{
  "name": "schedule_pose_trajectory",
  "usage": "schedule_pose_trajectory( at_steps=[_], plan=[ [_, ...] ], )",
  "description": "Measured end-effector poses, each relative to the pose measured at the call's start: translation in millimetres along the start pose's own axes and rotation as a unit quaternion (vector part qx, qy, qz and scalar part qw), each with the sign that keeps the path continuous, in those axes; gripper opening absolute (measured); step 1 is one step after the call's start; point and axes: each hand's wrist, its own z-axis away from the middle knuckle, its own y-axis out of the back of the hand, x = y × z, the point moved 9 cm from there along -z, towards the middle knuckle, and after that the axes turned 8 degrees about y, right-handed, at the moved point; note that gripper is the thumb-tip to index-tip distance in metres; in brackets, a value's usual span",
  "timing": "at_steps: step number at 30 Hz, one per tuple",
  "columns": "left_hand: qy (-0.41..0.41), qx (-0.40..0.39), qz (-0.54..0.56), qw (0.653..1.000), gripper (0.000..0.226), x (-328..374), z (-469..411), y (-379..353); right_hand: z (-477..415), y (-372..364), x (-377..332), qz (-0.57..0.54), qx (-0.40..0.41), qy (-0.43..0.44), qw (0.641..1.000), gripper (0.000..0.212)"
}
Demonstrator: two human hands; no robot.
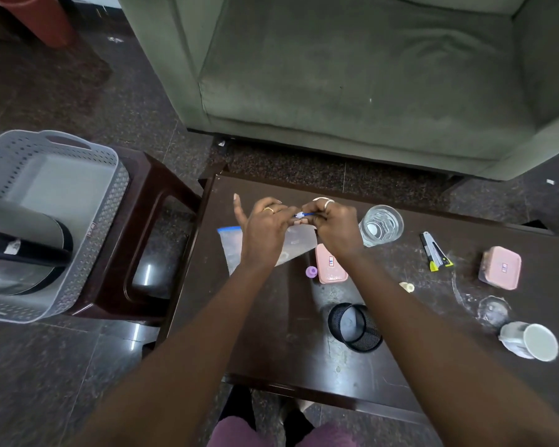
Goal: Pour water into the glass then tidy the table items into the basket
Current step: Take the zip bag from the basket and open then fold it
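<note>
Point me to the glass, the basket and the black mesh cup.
glass (381,225), head view, middle of the water
basket (104,227), head view, right outer wall
black mesh cup (373,337), head view, mesh side

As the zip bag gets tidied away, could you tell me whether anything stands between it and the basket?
Nothing visible does: the way left from the zip bag to the basket is open, though a kettle fills its near end.
</note>
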Motion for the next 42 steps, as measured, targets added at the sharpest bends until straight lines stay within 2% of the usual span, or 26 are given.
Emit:
schedule_pose_trajectory(
  at_steps=[3, 9, 12, 16, 17, 21, 23, 27, 30, 33, 36, 38, 42],
  plan=[
    [0.001, 0.000, 0.003, 1.000, 0.007, 0.9, -0.1, -1.0, 2.8, -1.9, 5.8, -0.008, -0.008, -0.026, 1.000, 0.013],
    [-0.035, 0.004, -0.075, 0.997, 0.002, 9.3, 0.5, 0.1, 3.7, 2.5, 8.4, 0.048, -0.001, -0.039, 0.998, 0.010],
    [-0.005, -0.006, -0.101, 0.995, 0.006, -12.5, 0.2, 2.6, 5.4, 14.7, 16.8, 0.067, 0.020, -0.049, 0.996, 0.012],
    [0.061, -0.024, -0.116, 0.991, 0.015, -58.4, 1.7, 12.7, 8.6, 31.4, 28.8, 0.075, 0.036, -0.075, 0.994, 0.040],
    [0.069, -0.027, -0.123, 0.990, 0.015, -66.7, 2.2, 15.1, 9.6, 34.2, 30.5, 0.077, 0.040, -0.079, 0.993, 0.041],
    [0.094, -0.022, -0.120, 0.988, 0.015, -91.2, 3.9, 26.9, 10.5, 33.8, 31.3, 0.071, 0.047, -0.091, 0.992, 0.018],
    [0.107, -0.028, -0.106, 0.988, 0.017, -99.3, 5.1, 30.0, 8.4, 29.5, 28.3, 0.067, 0.046, -0.086, 0.993, 0.020],
    [0.160, -0.069, 0.001, 0.985, 0.029, -105.6, -0.5, 29.7, 3.6, 30.2, 22.6, 0.047, 0.067, -0.079, 0.993, 0.017],
    [0.170, -0.084, -0.037, 0.981, 0.038, -99.5, -17.4, 28.8, 1.9, 20.6, 16.2, 0.039, 0.025, -0.054, 0.997, 0.021],
    [0.107, -0.194, -0.066, 0.973, 0.039, -77.9, -34.5, 8.0, 1.9, 13.2, 7.9, 0.006, -0.006, -0.028, 1.000, 0.019],
    [0.048, -0.332, -0.082, 0.938, 0.041, -60.2, -34.0, -18.8, 1.8, 13.5, 2.0, -0.042, -0.003, -0.020, 0.999, 0.020],
    [0.068, -0.374, -0.051, 0.924, 0.037, -59.5, -31.0, -25.1, 3.0, 14.2, -2.3, -0.030, -0.007, -0.005, 1.000, 0.019],
    [0.080, -0.400, -0.050, 0.911, 0.018, -59.3, -22.1, -25.9, 5.5, 21.6, -9.0, 0.032, 0.005, 0.035, 0.999, 0.015]
  ],
)
